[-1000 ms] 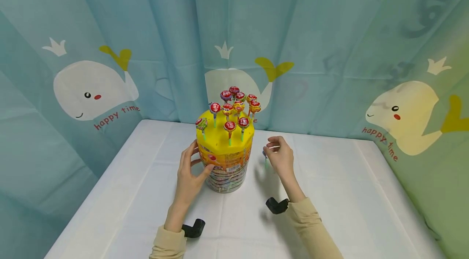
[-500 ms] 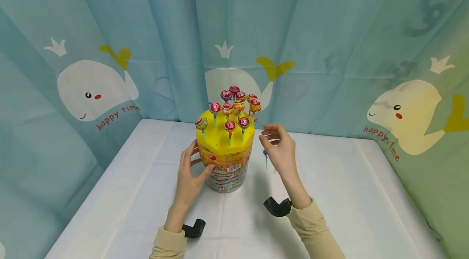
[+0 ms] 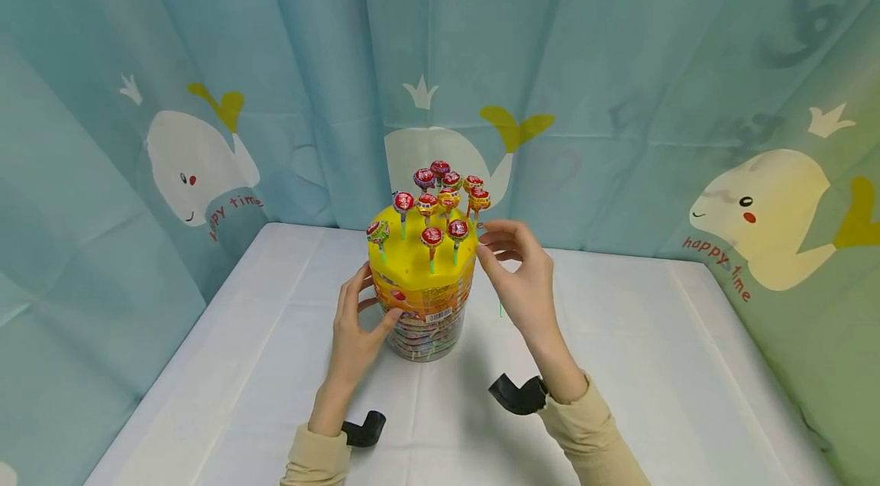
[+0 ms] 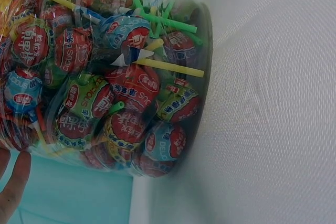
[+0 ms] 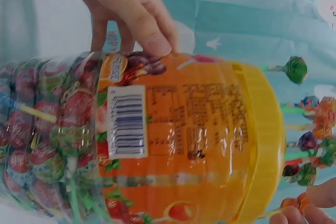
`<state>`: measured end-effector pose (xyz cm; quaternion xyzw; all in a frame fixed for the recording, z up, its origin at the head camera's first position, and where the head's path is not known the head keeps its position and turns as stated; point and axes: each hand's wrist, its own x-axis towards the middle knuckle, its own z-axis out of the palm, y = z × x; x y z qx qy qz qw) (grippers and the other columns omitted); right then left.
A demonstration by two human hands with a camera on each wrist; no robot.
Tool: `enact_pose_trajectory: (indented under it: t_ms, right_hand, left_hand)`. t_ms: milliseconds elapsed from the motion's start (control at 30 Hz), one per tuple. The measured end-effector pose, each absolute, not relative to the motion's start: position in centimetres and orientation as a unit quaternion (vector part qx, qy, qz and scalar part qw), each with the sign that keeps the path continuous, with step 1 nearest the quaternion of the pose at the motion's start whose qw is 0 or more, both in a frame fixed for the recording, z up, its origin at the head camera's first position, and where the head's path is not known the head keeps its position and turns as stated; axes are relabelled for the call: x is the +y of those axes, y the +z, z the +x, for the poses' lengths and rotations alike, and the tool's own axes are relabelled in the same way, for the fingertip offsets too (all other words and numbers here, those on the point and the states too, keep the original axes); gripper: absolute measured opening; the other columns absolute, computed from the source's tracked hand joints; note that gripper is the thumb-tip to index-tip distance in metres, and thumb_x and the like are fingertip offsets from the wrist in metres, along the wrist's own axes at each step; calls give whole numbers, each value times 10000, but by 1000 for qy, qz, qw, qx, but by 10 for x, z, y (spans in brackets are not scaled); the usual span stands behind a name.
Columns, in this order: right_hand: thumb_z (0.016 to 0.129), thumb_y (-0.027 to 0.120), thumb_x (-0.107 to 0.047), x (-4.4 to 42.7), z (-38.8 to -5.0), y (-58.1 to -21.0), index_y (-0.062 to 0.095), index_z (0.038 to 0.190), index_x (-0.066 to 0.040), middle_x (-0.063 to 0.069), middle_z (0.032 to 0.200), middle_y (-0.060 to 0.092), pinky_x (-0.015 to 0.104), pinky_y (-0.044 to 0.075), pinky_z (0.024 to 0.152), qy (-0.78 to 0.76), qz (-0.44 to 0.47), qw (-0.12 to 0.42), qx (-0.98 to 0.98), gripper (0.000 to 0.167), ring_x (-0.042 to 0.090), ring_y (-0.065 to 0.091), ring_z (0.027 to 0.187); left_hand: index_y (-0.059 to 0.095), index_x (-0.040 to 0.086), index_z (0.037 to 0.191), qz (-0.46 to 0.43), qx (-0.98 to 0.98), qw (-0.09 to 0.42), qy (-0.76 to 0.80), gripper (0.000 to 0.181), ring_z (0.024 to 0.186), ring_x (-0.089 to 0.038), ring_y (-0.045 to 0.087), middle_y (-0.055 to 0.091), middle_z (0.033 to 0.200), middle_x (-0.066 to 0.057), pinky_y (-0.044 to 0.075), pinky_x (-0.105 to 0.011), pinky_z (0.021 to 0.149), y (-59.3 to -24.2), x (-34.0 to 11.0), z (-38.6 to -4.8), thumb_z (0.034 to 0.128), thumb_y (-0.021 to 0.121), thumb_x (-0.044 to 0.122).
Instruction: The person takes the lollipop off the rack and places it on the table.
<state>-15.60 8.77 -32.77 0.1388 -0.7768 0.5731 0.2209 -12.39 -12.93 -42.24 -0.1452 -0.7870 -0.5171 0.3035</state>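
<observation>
In the head view a clear plastic jar packed with wrapped lollipops stands upright, its yellow lid studded with several lollipops on sticks. My left hand grips the jar's left side, thumb in front near the barcode. My right hand is at the lid's right edge, thumb and index finger apart. In the right wrist view, its fingers lie close around an orange-wrapped lollipop on a yellow stick; contact is unclear. A lollipop on the table is mostly hidden behind that hand, its green stick showing.
The jar stands on a white-covered table. Behind it hangs a blue-green curtain printed with whales. Black wrist-worn pieces project inward from both forearms.
My right hand has left the lollipop lying on the table and moved up and left to the lid's edge. My left hand and the jar stay put.
</observation>
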Motion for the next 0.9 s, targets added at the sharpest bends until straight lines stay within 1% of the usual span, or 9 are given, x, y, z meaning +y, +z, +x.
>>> enact_pose_trajectory:
  t_ms: [133, 267, 533, 900]
  right_hand:
    - [873, 679, -67, 85, -153, -324, 630, 1134, -80, 94, 987, 684, 209, 496, 791, 579, 154, 220, -770, 266, 149, 614, 894]
    - [876, 674, -68, 82, -150, -323, 622, 1147, -77, 94, 985, 680, 219, 502, 799, 579, 169, 219, -767, 276, 148, 617, 895]
    - [851, 686, -27, 75, -148, -323, 595, 1182, -80, 94, 984, 682, 255, 519, 795, 579, 192, 214, -762, 347, 161, 632, 879]
    - [824, 696, 10, 68, -149, -324, 570, 1205, -65, 102, 947, 674, 261, 537, 782, 572, 203, 228, -761, 408, 175, 621, 831]
  left_hand:
    - [353, -54, 1431, -146, -787, 306, -515, 801, 1211, 5, 432, 450, 1332, -269, 525, -527, 856, -423, -129, -124, 730, 739, -72]
    - [354, -56, 1429, -146, -788, 307, -514, 801, 1209, -31, 446, 451, 1332, -270, 527, -523, 855, -423, -129, -124, 729, 741, -69]
    - [357, -47, 1430, -141, -788, 302, -518, 801, 1215, 20, 427, 452, 1339, -261, 525, -517, 869, -423, -129, -124, 727, 739, -74]
    - [357, -46, 1431, -144, -787, 303, -517, 798, 1214, -3, 438, 452, 1342, -261, 531, -503, 871, -423, -129, -124, 733, 745, -61]
